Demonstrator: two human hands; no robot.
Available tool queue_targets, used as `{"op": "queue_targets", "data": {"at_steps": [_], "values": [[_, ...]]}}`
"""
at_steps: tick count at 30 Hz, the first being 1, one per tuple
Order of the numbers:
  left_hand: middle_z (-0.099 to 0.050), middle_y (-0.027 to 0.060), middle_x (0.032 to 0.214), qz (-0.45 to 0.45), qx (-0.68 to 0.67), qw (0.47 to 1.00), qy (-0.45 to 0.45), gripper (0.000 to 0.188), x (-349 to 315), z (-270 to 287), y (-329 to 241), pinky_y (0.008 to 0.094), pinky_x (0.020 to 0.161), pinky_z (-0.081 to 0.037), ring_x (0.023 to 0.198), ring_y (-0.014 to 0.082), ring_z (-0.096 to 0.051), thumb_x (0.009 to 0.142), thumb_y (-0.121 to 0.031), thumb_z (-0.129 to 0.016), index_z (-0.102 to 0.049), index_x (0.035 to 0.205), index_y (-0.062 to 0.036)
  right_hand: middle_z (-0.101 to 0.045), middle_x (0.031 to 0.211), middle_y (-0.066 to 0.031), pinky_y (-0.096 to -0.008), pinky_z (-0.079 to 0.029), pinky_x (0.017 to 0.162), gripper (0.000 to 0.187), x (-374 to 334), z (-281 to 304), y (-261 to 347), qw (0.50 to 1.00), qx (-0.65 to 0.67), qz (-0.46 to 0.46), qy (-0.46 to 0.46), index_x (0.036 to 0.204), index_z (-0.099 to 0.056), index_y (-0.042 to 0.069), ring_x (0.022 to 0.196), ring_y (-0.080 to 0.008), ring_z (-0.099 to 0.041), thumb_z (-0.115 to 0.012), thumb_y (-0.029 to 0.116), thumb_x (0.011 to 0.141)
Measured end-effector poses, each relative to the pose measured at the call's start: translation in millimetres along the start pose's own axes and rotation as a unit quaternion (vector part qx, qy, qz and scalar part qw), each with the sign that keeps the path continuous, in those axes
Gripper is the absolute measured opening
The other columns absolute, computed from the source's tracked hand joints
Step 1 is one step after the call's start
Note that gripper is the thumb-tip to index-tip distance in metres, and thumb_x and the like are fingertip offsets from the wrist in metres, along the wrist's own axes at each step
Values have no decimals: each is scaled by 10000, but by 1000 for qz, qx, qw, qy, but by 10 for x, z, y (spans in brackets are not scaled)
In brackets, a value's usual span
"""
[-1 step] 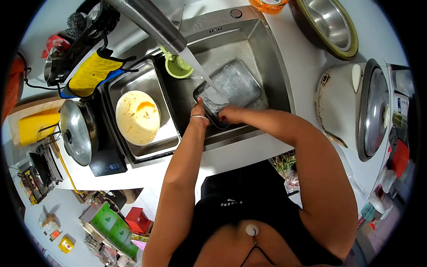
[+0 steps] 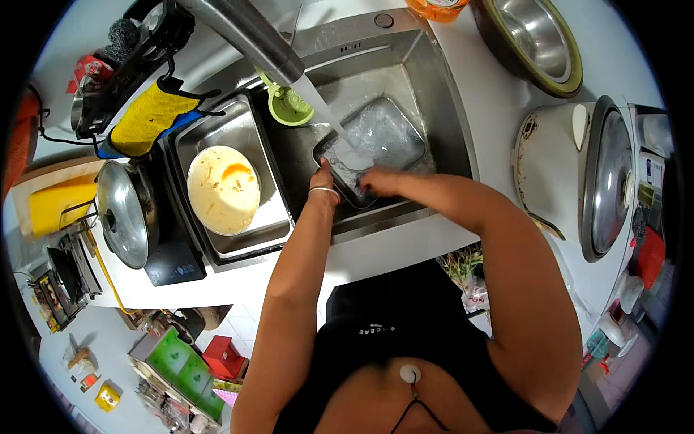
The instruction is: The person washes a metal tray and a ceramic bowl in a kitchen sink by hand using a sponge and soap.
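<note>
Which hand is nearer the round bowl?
Left. The left hand is right of the bowl, at the edge of the pan; the right hand is farther right, over it.

We see the tray (image 2: 405, 121) as grey metal, its wet surface glinting, and the sink (image 2: 450, 108) around it as duller metal with a satin finish. We read the faucet (image 2: 249, 36) as brushed metal and the left-hand pan (image 2: 217, 132) as mirror-bright metal. The strainer (image 2: 289, 108) appears to us as smooth green plastic; the yellow cloth (image 2: 147, 119), as matt, soft-looking textile. We note clear, glossy glass in the left-hand pot lid (image 2: 124, 217), glossy black on the cooktop (image 2: 173, 267), rough wiry fibre in the grey scourer (image 2: 123, 41), smooth white on the counter (image 2: 405, 242), and polished metal in the bowl (image 2: 536, 40) at upper right.
</note>
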State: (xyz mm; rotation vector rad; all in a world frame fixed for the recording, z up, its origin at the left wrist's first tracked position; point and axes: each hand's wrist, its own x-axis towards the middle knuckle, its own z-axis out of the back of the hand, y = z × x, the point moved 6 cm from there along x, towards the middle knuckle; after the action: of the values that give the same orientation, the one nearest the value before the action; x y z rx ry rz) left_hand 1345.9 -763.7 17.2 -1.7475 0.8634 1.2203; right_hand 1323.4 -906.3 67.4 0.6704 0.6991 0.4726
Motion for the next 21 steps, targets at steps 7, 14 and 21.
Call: {"op": "queue_targets", "data": {"at_steps": [7, 14, 21], "values": [[-576, 161, 1150, -15, 36, 999, -26, 499, 29, -113, 33, 546, 805, -453, 1003, 351, -574, 909, -425, -490, -499, 1190, -13, -650, 851, -166, -405, -489, 740, 130, 93, -353, -639, 991, 21, -131, 9, 801, -664, 48, 839, -335, -618, -592, 78, 697], [-530, 156, 1201, -92, 129, 984, -82, 560, 215, 436, -144, 455, 842, -435, 1010, 325, -547, 914, -446, -441, -437, 1263, -7, -618, 978, -209, -422, -467, 801, 217, 251, -23, 378, 991, 116, -45, -45, 932, -610, 1, 930, -366, -591, -564, 131, 764], [-581, 197, 995, -86, 173, 980, -46, 346, -422, -90, -180, 457, 734, -466, 839, 334, -594, 806, -111, -551, -496, 1118, 28, -604, 996, -225, -419, -478, 808, 262, -169, 304, -694, 954, -100, -278, -56, 1000, -605, 7, 959, -358, -587, -422, 144, 872]]}}
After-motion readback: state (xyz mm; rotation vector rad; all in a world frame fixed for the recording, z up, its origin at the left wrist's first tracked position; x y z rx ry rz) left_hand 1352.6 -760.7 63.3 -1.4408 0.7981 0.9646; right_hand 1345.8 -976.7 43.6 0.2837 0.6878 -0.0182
